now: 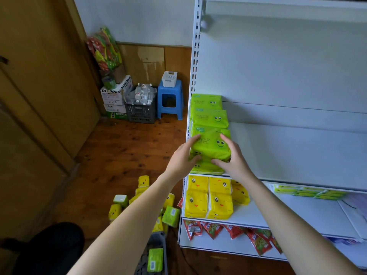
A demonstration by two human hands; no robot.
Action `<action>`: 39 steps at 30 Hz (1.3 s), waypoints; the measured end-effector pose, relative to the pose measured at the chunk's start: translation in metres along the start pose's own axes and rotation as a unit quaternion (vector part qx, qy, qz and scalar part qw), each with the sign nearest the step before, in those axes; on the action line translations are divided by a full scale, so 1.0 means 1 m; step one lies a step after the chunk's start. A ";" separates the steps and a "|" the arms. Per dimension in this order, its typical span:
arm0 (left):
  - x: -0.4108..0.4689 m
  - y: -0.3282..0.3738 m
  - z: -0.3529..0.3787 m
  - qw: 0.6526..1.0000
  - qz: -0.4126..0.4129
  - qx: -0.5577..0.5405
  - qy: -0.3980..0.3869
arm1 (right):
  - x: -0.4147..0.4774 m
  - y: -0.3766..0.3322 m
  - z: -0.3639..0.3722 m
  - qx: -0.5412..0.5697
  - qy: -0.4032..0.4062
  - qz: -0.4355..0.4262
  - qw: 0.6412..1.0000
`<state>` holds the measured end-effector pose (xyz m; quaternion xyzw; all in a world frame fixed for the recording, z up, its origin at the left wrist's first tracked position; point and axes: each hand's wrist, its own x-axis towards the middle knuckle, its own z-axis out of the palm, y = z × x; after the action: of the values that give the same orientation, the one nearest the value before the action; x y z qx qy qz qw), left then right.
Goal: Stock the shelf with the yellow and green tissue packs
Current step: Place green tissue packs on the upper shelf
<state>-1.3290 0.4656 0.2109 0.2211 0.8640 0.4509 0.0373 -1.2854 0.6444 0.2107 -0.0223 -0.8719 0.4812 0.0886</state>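
We've got both hands, left hand (181, 158) and right hand (233, 158), clamped on a bright green plastic tissue pack (211, 144) mid-frame, atop the green stack on the white metal shelf (297, 153).

A blue stool (170, 99) stands on the dark wooden floor (123, 151), a pale wall (139, 16) behind it, a black crate (140, 113) and cardboard boxes (116, 96) near it.
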 end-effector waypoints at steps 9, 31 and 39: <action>-0.007 -0.003 0.001 0.999 0.011 0.035 -0.010 | -0.002 0.003 -0.012 -0.032 -0.068 -0.002 0.997; -0.041 -0.022 0.008 0.991 -0.126 0.014 0.041 | -0.013 -0.029 -0.008 -0.158 0.044 -0.177 0.970; -0.094 -0.079 -0.001 0.971 -0.232 0.031 0.042 | -0.045 -0.031 0.086 -0.173 -0.034 -0.301 0.937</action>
<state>-1.2726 0.3865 0.1360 -0.0037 0.9059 0.4121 0.0977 -1.2544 0.5498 0.1860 0.2421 -0.9100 0.2747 0.1943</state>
